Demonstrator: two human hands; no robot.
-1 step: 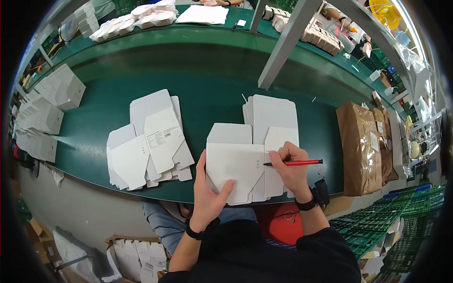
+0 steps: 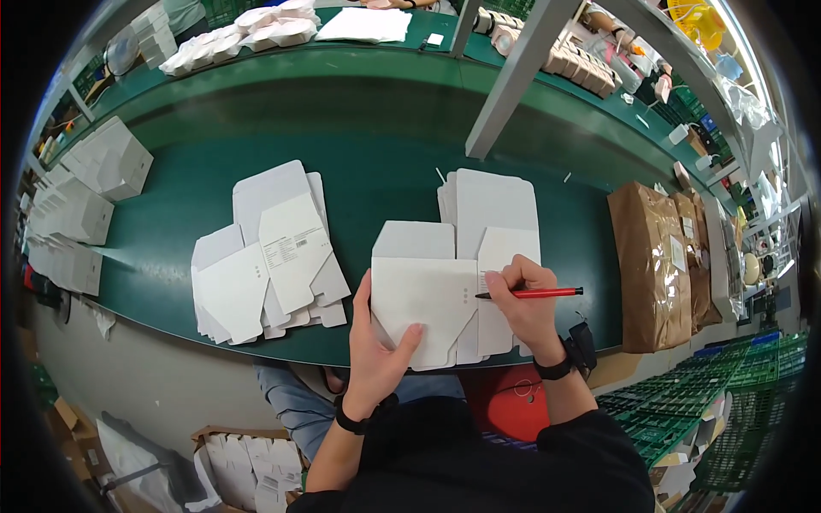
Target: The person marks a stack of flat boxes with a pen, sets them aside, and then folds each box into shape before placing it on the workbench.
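A stack of flat white die-cut cartons (image 2: 500, 201) lies in front of me at the table's near edge. On the top carton (image 2: 421, 295), a row of small grey dots runs near the middle fold. My left hand (image 2: 378, 355) grips this carton's lower left side, with the thumb on its face and the fingers along the edge. A red pen with a black tip (image 2: 547, 292) is pinched in my right hand (image 2: 530, 312). Its tip points left, at or just beside the dots; whether it touches the card cannot be made out.
A second fanned pile of flat cartons (image 2: 227, 295) lies to the left on the green table (image 2: 376, 171). White carton stacks (image 2: 107, 162) stand at the far left. Brown wrapped packages (image 2: 646, 265) are at the right, and a grey post (image 2: 505, 98) rises at the back.
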